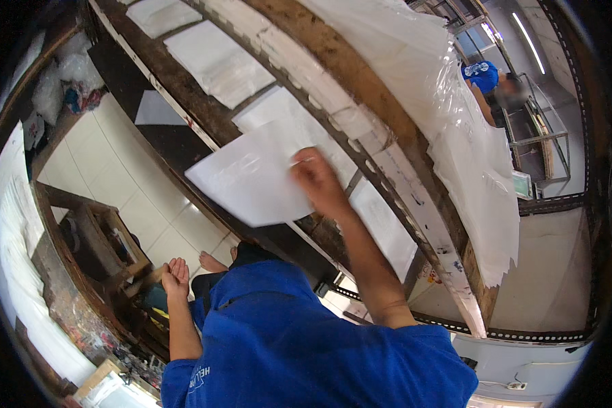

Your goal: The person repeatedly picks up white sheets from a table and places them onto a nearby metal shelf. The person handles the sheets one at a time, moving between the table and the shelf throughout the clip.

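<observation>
My right hand [318,187] pinches the right edge of a thin white sheet [241,175], possibly plastic or a flat bag. The sheet hangs tilted over the near edge of a long dark bench [143,41]. Beneath and beside it, more flat white sheets [217,62] lie in a row along the bench. Some of that row is hidden by my right hand and forearm. Well away from the bench, my left hand [177,276] hangs low at my side, palm up with its fingers stretched out, holding nothing.
A pale marked rail [381,139] runs along the bench, with a big spread of layered white sheeting [421,88] beyond it. Behind me to the left are a wooden stool-like frame [105,238] and a stained bench with white sheets [20,258]. A co-worker in blue [481,76] is far right.
</observation>
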The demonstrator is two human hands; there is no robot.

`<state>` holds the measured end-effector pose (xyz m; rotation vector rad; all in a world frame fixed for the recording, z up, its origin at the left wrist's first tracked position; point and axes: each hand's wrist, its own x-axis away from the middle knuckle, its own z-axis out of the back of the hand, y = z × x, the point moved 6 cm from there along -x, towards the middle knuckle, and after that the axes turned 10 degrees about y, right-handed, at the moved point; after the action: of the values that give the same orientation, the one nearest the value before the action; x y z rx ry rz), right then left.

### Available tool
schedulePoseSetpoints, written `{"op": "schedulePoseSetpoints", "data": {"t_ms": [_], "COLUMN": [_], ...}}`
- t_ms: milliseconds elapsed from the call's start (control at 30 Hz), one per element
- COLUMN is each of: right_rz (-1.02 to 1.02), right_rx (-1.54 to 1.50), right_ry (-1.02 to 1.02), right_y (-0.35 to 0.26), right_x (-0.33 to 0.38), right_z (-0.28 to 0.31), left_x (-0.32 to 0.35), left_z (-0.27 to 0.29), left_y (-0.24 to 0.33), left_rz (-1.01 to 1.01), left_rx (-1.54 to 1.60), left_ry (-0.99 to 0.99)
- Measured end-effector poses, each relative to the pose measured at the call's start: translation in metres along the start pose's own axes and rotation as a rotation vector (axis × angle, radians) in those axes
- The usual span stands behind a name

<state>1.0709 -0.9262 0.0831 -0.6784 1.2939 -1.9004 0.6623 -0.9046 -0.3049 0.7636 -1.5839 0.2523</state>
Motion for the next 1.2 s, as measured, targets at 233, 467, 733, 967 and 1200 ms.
{"op": "schedulePoseSetpoints", "data": {"t_ms": [233, 467, 733, 967, 1200], "right_rz": [-0.171, -0.37, -0.46, -0.54, -0.575], "right_rx": [-0.035, 0.15, 0.546, 0.693, 1.122], "right_ry": [0.71, 0.921, 0.683, 0.66, 0.549], "right_y": [0.081, 0.198, 0.232, 0.254, 0.235], "right_x": [0.042, 0.092, 0.101, 0.099, 0.076], "right_z": [0.285, 0.442, 0.458, 0.481, 0.457], "left_x": [-0.062, -0.026, -0.006, -0.015, -0.009], "left_z": [0.121, 0.109, 0.098, 0.138, 0.149], "left_y": [-0.057, -0.096, -0.142, -0.165, -0.152], "left_rz": [-0.015, -0.155, -0.188, -0.125, -0.185], "left_rx": [-0.256, -0.502, -0.64, -0.606, -0.573], "left_ry": [-0.134, 0.047, 0.078, 0.076, 0.152]}}
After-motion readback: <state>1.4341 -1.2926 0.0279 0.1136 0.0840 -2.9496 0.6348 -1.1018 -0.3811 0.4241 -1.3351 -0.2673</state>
